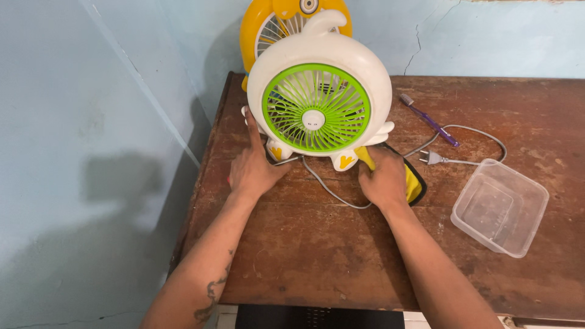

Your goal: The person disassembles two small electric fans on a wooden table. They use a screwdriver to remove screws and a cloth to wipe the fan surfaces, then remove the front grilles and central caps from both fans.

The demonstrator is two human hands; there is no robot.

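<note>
Looks like mid-wipe: left hand (251, 170) flat, bracing the white fan (317, 91), right hand (384, 180) pressing the yellow cloth (415, 184), so next up is probably rubbing the fan's base.

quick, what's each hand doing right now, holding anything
Left hand: open, fingers resting against the lower left side of the white and green fan, gripping nothing.
Right hand: pressed flat on the yellow cloth; grip cannot be told.

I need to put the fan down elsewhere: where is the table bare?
Bare wood spans the near table edge, between both forearms and below the clear container. The far right corner is free too. Around the fan, cord, toothbrush and cloth it's crowded.
</note>
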